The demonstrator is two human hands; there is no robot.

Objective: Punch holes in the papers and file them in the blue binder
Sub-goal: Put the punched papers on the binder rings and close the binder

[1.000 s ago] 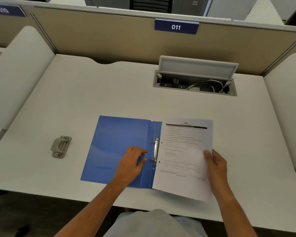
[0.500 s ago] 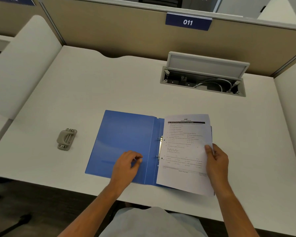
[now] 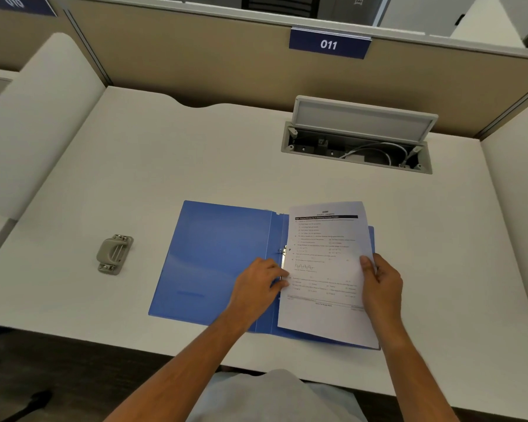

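Two bare hands, ours, meet over a blue plastic ring binder (image 3: 214, 257) that lies open and flat on a white desk (image 3: 165, 166), near its front edge. We see the binder's spine running from us toward the far side, its far end leaning slightly right. A small metal ring clip (image 3: 282, 254) sits just right of the spine.

A thin stack of white printed papers (image 3: 326, 239) lies over the right cover. Its long axis follows the spine, with the black heading bar at the far end and the text facing us. A strip of blue shows past the papers' right and near edges.

Our right hand (image 3: 381, 287) clamps the papers at their right edge, about midway along, with the thumb on top and the fingers curled round the edge. Our left hand (image 3: 256, 284) is at the opposite edge, over the spine. Its fingers are curled, with the tips where the papers meet the ring clip; we cannot tell whether it pinches the sheets or only touches them. So the papers sit between our hands, one on each long side.

Well to the left of the binder, apart from both hands, a grey hole punch (image 3: 114, 254) rests on the desk. At the back right, a grey cable box (image 3: 357, 147) is sunk into the desk, lid raised.
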